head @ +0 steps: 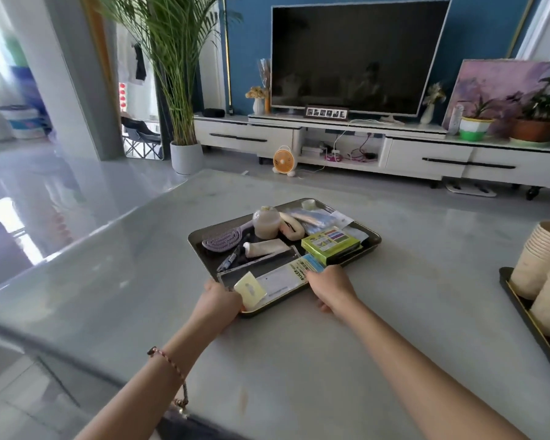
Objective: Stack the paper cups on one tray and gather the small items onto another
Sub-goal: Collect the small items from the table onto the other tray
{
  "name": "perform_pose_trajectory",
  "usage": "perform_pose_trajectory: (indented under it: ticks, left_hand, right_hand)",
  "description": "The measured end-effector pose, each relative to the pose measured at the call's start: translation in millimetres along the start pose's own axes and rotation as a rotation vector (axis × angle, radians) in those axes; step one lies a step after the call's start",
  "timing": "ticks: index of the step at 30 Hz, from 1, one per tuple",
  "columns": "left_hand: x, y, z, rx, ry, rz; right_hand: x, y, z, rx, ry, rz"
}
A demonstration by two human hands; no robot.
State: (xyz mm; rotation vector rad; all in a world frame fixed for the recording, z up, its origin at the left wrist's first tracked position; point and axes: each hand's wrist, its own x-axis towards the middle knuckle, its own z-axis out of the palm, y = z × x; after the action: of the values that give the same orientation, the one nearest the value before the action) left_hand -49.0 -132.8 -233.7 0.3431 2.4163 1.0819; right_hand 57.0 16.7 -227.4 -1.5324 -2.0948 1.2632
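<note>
Tray of small items (232, 221) sits central on the grey table (299, 360), near rim gripped by left hand (221, 301) and right hand (329, 285). Paper cups (540, 258) fill a second tray (521, 309) at the right edge; floor (45, 192) opens left.

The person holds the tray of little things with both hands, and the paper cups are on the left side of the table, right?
No. The left hand and right hand do hold the tray of little things, but the paper cups are on the right side of the table; the head view shows it.
</note>
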Motion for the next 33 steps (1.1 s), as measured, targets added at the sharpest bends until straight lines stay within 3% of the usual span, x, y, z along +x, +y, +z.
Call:
perform_pose_trajectory:
  ticks: [6, 13, 23, 33]
  left_hand:
    - [6.7, -8.4, -36.6, 0.0, -0.054, -0.041]
    - [36.4, -28.2, -80.8, 0.05, 0.398, -0.101]
    - [49.3, -81.2, -135.8, 0.181, 0.527, -0.196]
    - [50.4, -82.2, -149.3, -0.097, 0.614, -0.161]
  right_hand:
    - [10.1, -33.6, 25.6, 0.151, -0.127, -0.033]
    - [3.0, -78.8, 81.5, 0.142, -0.312, -0.113]
    - [-6.1, -131.9, 164.8, 0.085, -0.385, -0.207]
    - [-2.7, -144.4, 170.8, -0.031, -0.395, -0.225]
